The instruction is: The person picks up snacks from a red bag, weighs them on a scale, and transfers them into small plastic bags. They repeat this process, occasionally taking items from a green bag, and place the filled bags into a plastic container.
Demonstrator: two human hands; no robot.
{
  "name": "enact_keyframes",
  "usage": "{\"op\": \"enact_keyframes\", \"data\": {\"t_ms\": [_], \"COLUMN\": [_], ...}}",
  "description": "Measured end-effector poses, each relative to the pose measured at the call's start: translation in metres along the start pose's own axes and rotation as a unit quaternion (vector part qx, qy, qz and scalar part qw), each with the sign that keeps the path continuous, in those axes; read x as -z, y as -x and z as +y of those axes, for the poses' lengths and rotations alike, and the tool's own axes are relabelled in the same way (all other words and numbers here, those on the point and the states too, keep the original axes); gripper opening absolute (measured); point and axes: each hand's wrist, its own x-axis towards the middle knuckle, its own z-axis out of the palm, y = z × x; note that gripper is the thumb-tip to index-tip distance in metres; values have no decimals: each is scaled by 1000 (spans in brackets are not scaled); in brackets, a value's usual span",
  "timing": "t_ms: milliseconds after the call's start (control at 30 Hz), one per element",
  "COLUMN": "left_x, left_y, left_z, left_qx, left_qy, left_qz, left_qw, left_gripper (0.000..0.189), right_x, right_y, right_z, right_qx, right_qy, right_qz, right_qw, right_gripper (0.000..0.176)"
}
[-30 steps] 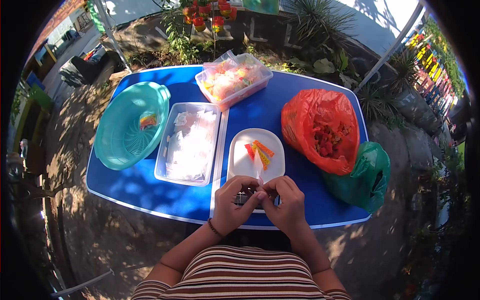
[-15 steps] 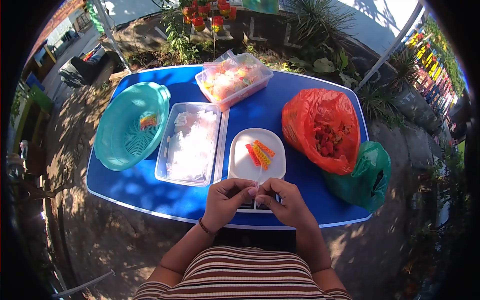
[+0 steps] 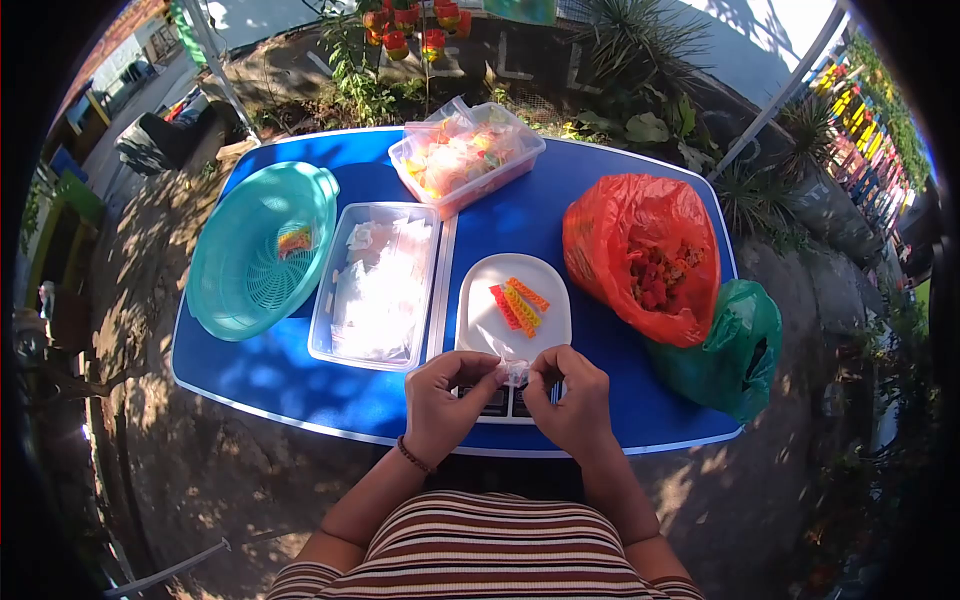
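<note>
A small clear plastic bag [image 3: 514,372] is pinched between my two hands, above the front of a white digital scale [image 3: 519,417]. My left hand [image 3: 445,398] grips its left side with thumb and forefinger. On the opposite side my right hand [image 3: 574,402] closes its fingertips on the bag. Just beyond the hands, several red, yellow and orange twisted snack sticks [image 3: 518,306] lie on the scale's white tray [image 3: 482,330]. The bag and hands partly cover the scale's front panel.
Left stand a teal basket [image 3: 215,290] with one filled packet [image 3: 294,242] and a clear tub [image 3: 316,345] of small plastic bags. A tub [image 3: 480,190] of packets sits at the back. Right are a red bag [image 3: 610,240] of snack pieces and a green bag [image 3: 745,350].
My hands have moved slightly apart, and the plastic bag between them now shows spread wider. The snack sticks on the tray have stayed put.
</note>
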Motion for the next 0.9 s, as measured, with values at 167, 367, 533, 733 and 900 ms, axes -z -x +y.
{"op": "enact_keyframes", "data": {"t_ms": [167, 367, 533, 733, 900], "left_x": [-5, 7, 19, 10, 9], "left_y": [2, 2, -8, -5, -3], "left_z": [14, 41, 43, 14, 8], "left_qx": [-29, -178, -136, -101, 38], "left_qy": [-39, -319, -166, -134, -81], "left_qz": [-11, -53, -264, -210, -162], "left_qw": [999, 929, 940, 963, 983], "left_gripper": [33, 58, 64, 36, 25], "right_x": [-13, -5, 13, 17, 14], "right_y": [1, 0, -9, -10, -31], "right_z": [-5, 1, -4, -4, 20], "right_qx": [58, 139, 234, 179, 18], "right_qy": [36, 67, 104, 1, -65], "right_qz": [63, 29, -38, -43, -3], "right_qw": [996, 988, 966, 983, 998], "right_gripper": [12, 13, 12, 12, 13]}}
